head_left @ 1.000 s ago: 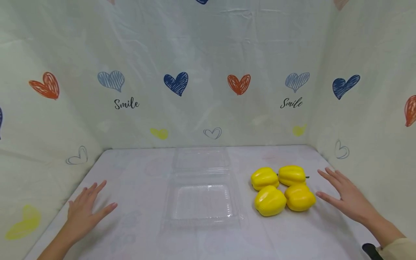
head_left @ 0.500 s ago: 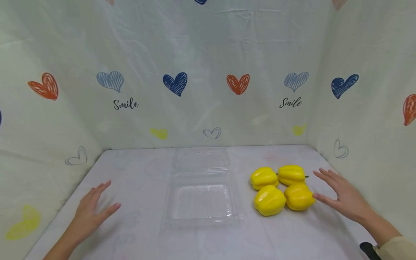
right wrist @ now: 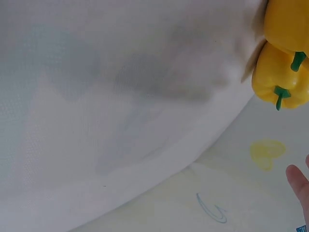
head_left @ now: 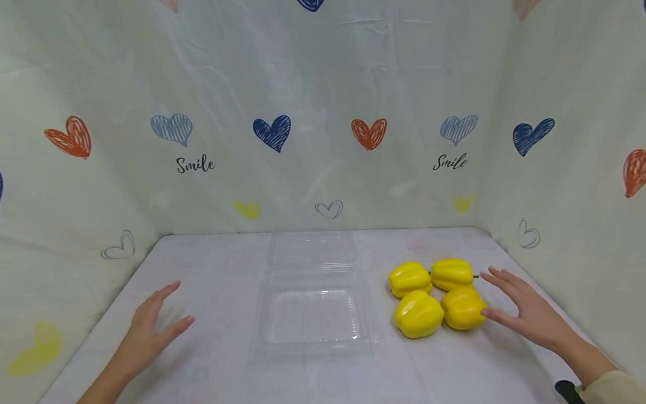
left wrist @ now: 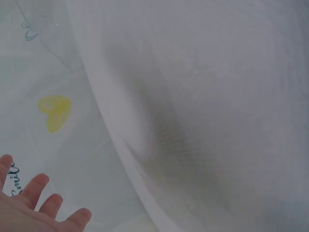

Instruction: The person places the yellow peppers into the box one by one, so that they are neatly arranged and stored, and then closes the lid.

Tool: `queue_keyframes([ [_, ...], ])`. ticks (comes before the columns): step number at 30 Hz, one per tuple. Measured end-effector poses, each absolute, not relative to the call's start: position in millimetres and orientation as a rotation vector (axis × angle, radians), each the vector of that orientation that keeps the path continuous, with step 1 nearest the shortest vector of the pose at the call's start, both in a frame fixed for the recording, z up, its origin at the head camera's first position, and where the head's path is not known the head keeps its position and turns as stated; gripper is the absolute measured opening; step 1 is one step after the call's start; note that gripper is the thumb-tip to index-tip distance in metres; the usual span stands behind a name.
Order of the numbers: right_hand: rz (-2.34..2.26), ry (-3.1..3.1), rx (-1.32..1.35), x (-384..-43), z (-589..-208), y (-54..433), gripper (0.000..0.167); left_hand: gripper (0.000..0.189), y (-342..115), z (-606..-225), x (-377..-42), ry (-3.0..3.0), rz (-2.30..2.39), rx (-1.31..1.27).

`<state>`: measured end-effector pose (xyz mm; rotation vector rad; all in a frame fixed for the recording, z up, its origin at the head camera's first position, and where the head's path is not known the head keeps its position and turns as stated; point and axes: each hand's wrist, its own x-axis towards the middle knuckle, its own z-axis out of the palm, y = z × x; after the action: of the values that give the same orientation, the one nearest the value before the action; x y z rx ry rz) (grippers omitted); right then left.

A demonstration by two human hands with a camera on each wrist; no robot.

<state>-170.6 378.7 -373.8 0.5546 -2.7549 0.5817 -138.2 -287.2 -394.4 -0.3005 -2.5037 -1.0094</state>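
In the head view my left hand (head_left: 146, 336) hovers over the left of the table, fingers extended and thumb apart, holding nothing. My right hand (head_left: 532, 314) is spread just right of several yellow bell peppers, its thumb tip beside the front right pepper (head_left: 462, 308); whether they touch I cannot tell. The other peppers are the front left one (head_left: 419, 314), the back left one (head_left: 410, 279) and the back right one (head_left: 452, 274). A clear plastic clamshell box (head_left: 314, 342) lies with its lid folded back in the middle. Two green-stemmed peppers (right wrist: 280, 79) show in the right wrist view.
A white cloth covers the table (head_left: 217, 280). Printed curtains (head_left: 323, 84) with hearts and the word Smile rise behind it and on both sides. A dark wrist strap (head_left: 569, 391) shows by the right sleeve.
My left hand has moved to the right, towards the box. My right hand has shifted left, closer to the peppers. The peppers and box have stayed in place.
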Motion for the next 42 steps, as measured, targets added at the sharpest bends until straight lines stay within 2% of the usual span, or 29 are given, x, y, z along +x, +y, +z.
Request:
queue_keyframes([
  [28,0.563,-2.746,0.669,-175,-380,369,0.071,0.07,-255,-392,-143,-2.526,-1.177,-0.312],
  [35,0.573,-2.733,0.691,-177,-383,368,0.068,0.067,-246,-393,-144,-2.467,-1.23,-0.401],
  [42,0.586,-2.752,0.688,-175,-383,364,0.067,0.058,-235,-389,-144,-2.54,-1.224,-0.36],
])
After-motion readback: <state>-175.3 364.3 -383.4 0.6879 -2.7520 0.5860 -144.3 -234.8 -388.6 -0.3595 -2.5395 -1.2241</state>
